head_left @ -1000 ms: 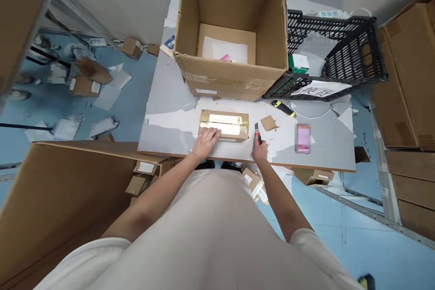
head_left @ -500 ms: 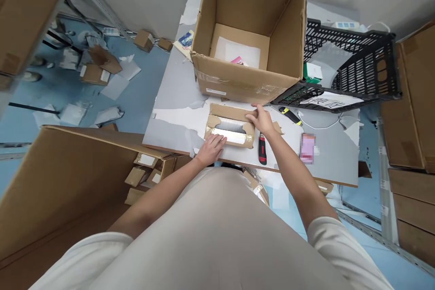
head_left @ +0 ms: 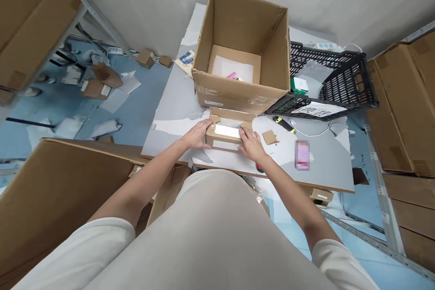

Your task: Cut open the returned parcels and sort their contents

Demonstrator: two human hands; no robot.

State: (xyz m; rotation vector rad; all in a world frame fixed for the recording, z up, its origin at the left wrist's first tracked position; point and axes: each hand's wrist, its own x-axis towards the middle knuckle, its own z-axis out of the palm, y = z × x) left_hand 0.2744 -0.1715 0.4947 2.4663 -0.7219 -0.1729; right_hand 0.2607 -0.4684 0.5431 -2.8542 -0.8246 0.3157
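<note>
A small cardboard box [head_left: 221, 138] with white labels sits near the front edge of the table, its far flap raised and its top partly open. What lies inside is hard to make out. My left hand [head_left: 196, 135] grips its left end, thumb low on the near side and fingers at the top corner. Around the right end, the fingers of my right hand [head_left: 251, 145] are curled. A red-and-black utility knife [head_left: 260, 169] is mostly hidden under my right wrist. Beyond that hand lies a small piece of cardboard [head_left: 270, 137].
Behind the small box stands a large open carton [head_left: 241, 95] with white sheet and something pink inside. A black plastic crate [head_left: 353, 99], yellow-and-black knife [head_left: 284, 124] and blurred pink item [head_left: 302, 156] are to the right. Another big carton [head_left: 74, 190] stands at left.
Both hands have shifted to the box's two ends, and the box is tipped so its labelled near side shows more. My right hand has left the far flap. The view has tilted up.
</note>
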